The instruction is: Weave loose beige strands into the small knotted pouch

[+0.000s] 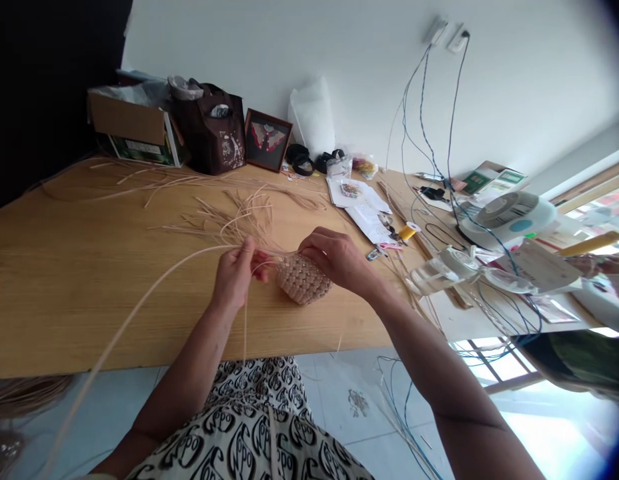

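Observation:
A small woven basket piece [303, 280] of pale rattan rests on the wooden table [64, 287] near its front edge. My right hand [337, 259] is closed over its upper right side, fingers curled on the weave. My left hand [235, 273] pinches a long rattan strand [154, 280] just left of the piece; the strand arcs down past the table edge to the lower left. Loose strands fan out from the piece towards the table's middle.
Loose rattan strips [229, 213] lie scattered behind. A cardboard box [134, 127], a dark bag [212, 130] and a framed picture [267, 140] stand at the back. Papers [364, 207], a yellow spool [408, 231], cables [424, 133] and a tape roll [512, 213] crowd the right.

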`<state>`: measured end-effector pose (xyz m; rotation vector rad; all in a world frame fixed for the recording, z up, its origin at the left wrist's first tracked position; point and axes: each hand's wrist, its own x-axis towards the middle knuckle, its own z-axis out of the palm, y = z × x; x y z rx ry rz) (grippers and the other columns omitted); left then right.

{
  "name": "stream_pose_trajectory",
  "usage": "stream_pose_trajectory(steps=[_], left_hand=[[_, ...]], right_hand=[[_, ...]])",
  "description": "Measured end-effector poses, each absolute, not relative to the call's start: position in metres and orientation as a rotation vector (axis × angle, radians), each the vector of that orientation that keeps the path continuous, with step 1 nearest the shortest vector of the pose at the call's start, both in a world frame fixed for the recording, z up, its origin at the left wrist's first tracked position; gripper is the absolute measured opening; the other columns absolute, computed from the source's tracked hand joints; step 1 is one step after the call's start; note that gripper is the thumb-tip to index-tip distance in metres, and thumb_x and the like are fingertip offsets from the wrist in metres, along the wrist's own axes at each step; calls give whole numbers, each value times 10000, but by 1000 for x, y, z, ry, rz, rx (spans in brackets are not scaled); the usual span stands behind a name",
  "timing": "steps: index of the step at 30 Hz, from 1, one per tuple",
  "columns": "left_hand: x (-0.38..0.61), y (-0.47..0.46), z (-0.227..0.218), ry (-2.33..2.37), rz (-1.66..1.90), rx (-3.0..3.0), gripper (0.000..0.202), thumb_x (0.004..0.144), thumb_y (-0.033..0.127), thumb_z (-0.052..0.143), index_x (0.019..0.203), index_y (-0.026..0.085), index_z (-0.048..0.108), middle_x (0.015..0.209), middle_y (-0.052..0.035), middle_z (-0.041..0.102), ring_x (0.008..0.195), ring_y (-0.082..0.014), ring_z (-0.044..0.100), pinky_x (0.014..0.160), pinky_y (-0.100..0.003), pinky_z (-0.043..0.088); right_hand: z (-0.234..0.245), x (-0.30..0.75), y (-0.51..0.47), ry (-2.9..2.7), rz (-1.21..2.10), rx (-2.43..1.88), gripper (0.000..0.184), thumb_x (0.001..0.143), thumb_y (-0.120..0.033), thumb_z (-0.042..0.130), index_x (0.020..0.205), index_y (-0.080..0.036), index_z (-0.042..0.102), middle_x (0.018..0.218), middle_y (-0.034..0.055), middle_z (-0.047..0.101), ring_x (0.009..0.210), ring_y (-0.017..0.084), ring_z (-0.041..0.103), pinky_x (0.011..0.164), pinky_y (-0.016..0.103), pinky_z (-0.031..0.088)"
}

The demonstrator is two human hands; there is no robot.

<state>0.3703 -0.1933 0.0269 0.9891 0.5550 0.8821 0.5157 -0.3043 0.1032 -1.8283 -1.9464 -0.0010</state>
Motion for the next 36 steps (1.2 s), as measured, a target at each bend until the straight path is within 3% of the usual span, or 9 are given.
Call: stream_pose_trajectory(steps=[4, 6, 9, 12, 17, 20, 25, 31, 36], left_hand=[[325, -154, 24, 748, 729, 881, 418, 802, 485, 523, 605, 119, 569, 489, -22, 603, 353, -46, 453, 327, -156, 287], [296, -137, 24, 791, 736, 978, 438, 843, 487, 456, 638, 124, 589, 526, -18, 625, 441, -43, 512, 421, -154, 381], [262, -136, 34, 1032, 1268, 1211, 374, 819, 468, 508, 625, 166, 610, 536, 19, 623, 516, -82, 533, 486, -208, 437], [259, -169, 54, 1049, 1720, 1487, 118, 766, 304, 629, 878, 276, 654, 774, 66, 664, 715, -120, 584, 681, -280, 487], [322, -220, 59, 551, 1172, 1907, 184, 844, 212, 497, 967, 194, 633, 745, -14, 626, 619, -105, 554, 604, -235, 469], [360, -218, 44, 450, 1190, 1985, 173, 850, 192, 473, 921, 167, 628, 916, -61, 607, 753, -126, 570, 685, -253, 477], [371, -214, 33, 422, 1246, 2183, 146, 856, 197, 462, 877, 180, 606, 931, -60, 558, 879, -158, 552, 763, -284, 465], [366, -226, 38, 336, 1161, 2218, 107, 850, 187, 464, 898, 182, 560, 885, -54, 578, 834, -153, 557, 713, -261, 459], [367, -228, 41, 378, 1042, 2156, 161, 859, 219, 449, 844, 169, 601, 769, -40, 611, 716, -145, 554, 672, -254, 425]], right_hand=[[98, 524, -306, -1784, -52, -1846, 148, 823, -160, 461, 793, -143, 605, 780, 46, 608, 710, 124, 546, 648, 250, 415], [94, 527, -307, -1684, -57, -1890, 131, 805, -169, 480, 781, -142, 606, 738, 38, 618, 676, 124, 549, 624, 252, 417], [89, 529, -306, -1581, -71, -1911, 133, 789, -170, 490, 774, -144, 619, 724, 38, 634, 648, 124, 555, 609, 257, 420], [86, 525, -303, -1558, -92, -1888, 142, 782, -166, 489, 785, -150, 631, 733, 39, 643, 654, 129, 563, 617, 263, 423], [88, 510, -302, -1619, -119, -1892, 150, 811, -191, 486, 810, -160, 632, 745, 41, 646, 676, 138, 574, 625, 259, 417], [89, 504, -305, -1623, -150, -1890, 141, 821, -188, 484, 805, -159, 620, 766, 44, 651, 686, 140, 578, 635, 259, 417], [87, 500, -308, -1573, -170, -1890, 110, 811, -181, 503, 765, -175, 603, 735, 28, 648, 681, 141, 578, 635, 258, 414], [87, 492, -306, -1528, -375, -1916, 116, 811, -194, 508, 723, -187, 584, 726, 39, 621, 682, 158, 545, 629, 281, 395], [85, 491, -304, -1520, -259, -1864, 89, 794, -178, 533, 723, -186, 585, 701, 18, 628, 656, 139, 555, 612, 262, 390]])
